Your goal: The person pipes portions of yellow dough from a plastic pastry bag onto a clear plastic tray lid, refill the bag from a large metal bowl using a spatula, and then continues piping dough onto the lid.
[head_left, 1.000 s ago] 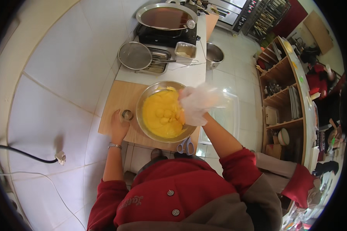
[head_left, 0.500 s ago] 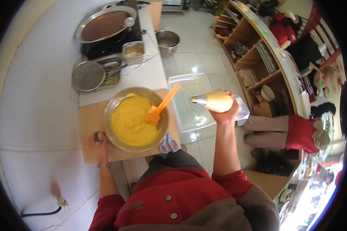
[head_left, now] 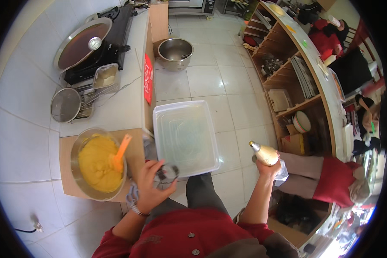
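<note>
My left hand [head_left: 156, 180] grips a small round metal piece [head_left: 167, 173] near the front left corner of a white plastic tub [head_left: 185, 137] with a pale, shiny bottom. My right hand [head_left: 268, 167] holds a filled piping bag [head_left: 267, 155], its metal tip pointing up and left, right of the tub. At left, a steel bowl of yellow batter [head_left: 96, 165] with an orange spatula [head_left: 120, 154] sits on a wooden board [head_left: 68, 144]. Blue-handled scissors [head_left: 132, 193] lie at the board's front right, partly hidden by my left hand.
Behind the board are a sieve [head_left: 65, 105], small container [head_left: 105, 76] and pan of dark liquid [head_left: 69, 51] on a stove. A steel pot [head_left: 175, 56] stands on the floor. A shelf unit [head_left: 288, 99] lines the right; co-workers [head_left: 337, 180] are beside and beyond it.
The view has swung right, bringing the tub central. My left hand has left the board with the metal piece, moving toward the tub. My right hand has moved right from the bowl with the piping bag.
</note>
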A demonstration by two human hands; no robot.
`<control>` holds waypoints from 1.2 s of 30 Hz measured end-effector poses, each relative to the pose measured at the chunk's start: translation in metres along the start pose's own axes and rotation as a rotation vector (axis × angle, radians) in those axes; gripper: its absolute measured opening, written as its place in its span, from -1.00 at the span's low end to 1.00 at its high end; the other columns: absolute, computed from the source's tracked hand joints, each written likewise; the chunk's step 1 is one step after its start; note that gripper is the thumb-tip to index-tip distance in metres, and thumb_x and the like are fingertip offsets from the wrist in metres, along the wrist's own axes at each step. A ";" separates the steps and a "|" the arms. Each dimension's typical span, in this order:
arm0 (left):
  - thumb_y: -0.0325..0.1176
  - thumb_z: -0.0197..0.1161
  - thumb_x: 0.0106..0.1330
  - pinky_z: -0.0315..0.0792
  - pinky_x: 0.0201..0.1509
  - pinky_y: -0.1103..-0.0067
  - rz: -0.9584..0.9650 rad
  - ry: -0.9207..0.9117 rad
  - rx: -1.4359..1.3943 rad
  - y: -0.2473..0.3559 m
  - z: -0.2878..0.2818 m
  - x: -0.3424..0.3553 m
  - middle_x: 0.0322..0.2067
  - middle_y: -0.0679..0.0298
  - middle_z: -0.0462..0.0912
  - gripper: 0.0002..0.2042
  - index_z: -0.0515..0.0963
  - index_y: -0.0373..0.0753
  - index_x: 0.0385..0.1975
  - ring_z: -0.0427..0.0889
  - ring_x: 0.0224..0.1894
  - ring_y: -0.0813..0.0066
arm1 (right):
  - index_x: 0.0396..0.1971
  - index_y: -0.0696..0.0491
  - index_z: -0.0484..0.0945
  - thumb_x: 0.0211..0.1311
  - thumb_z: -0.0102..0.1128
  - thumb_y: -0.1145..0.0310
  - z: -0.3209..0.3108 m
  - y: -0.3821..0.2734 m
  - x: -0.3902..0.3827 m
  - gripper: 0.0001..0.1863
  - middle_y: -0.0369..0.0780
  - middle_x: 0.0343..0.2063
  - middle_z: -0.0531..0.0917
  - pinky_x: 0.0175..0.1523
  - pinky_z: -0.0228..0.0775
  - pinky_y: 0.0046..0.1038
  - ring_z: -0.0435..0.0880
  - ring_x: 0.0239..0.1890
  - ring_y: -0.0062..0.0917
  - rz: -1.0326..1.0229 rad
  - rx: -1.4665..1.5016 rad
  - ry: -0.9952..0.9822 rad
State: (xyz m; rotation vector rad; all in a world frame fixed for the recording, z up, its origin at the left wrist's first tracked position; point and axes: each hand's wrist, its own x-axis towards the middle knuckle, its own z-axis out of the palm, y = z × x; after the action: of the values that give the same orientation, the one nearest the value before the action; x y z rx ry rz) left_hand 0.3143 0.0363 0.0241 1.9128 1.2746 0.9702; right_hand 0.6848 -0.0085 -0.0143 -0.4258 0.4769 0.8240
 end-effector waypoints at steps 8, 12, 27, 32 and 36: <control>-0.49 0.34 -0.14 0.39 -0.02 0.48 -0.204 0.096 0.062 -0.149 0.218 0.109 -0.21 0.09 0.40 -0.52 0.40 -0.30 -0.13 0.45 -0.14 0.20 | -0.69 -0.07 0.19 0.19 -0.16 0.35 0.023 -0.014 0.094 -0.75 -0.35 -0.68 0.37 -0.18 0.35 -0.41 0.42 -0.48 -0.53 -0.104 -0.421 0.141; -0.45 0.36 -0.13 0.30 0.08 0.42 -0.205 0.143 0.035 -0.179 0.271 0.159 -0.07 0.06 0.39 -0.47 0.35 -0.30 -0.08 0.38 -0.01 0.12 | -0.69 -0.06 0.19 0.18 -0.13 0.36 -0.014 -0.030 0.129 -0.75 -0.35 -0.70 0.37 -0.10 0.38 -0.40 0.43 -0.54 -0.56 -0.095 -0.475 0.199; -0.16 0.00 0.32 0.25 0.04 0.53 -0.807 0.514 -0.095 -0.227 0.106 -0.026 -0.13 0.17 0.47 -0.63 0.39 -0.36 -0.09 0.42 -0.09 0.41 | -0.77 -0.09 0.21 0.18 -0.11 0.36 -0.034 0.009 0.165 -0.69 -0.41 -0.77 0.33 -0.20 0.36 -0.48 0.42 -0.52 -0.58 0.055 -0.513 0.194; 0.02 -0.14 0.32 0.20 0.15 0.51 -1.052 0.338 -1.254 -0.304 0.149 -0.078 0.05 0.14 0.36 -0.46 0.23 -0.29 0.12 0.31 0.10 0.43 | -0.83 -0.07 0.23 0.22 -0.16 0.32 -0.065 0.000 0.178 -0.62 -0.35 -0.71 0.45 -0.14 0.38 -0.42 0.51 -0.38 -0.46 0.229 -0.404 -0.041; 0.00 -0.14 0.32 0.22 0.13 0.51 -1.106 0.162 -1.431 -0.339 0.167 -0.077 0.02 0.15 0.38 -0.48 0.24 -0.29 0.12 0.33 0.07 0.43 | -0.83 -0.04 0.27 0.22 -0.15 0.33 -0.062 0.022 0.158 -0.62 -0.33 -0.72 0.46 -0.15 0.41 -0.46 0.51 -0.41 -0.48 0.306 -0.394 0.000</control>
State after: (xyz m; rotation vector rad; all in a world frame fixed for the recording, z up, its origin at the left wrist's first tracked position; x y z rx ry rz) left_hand 0.2759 0.0584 -0.3587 -0.0178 0.9483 0.9182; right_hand 0.7458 0.0649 -0.1556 -0.7266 0.3831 1.2220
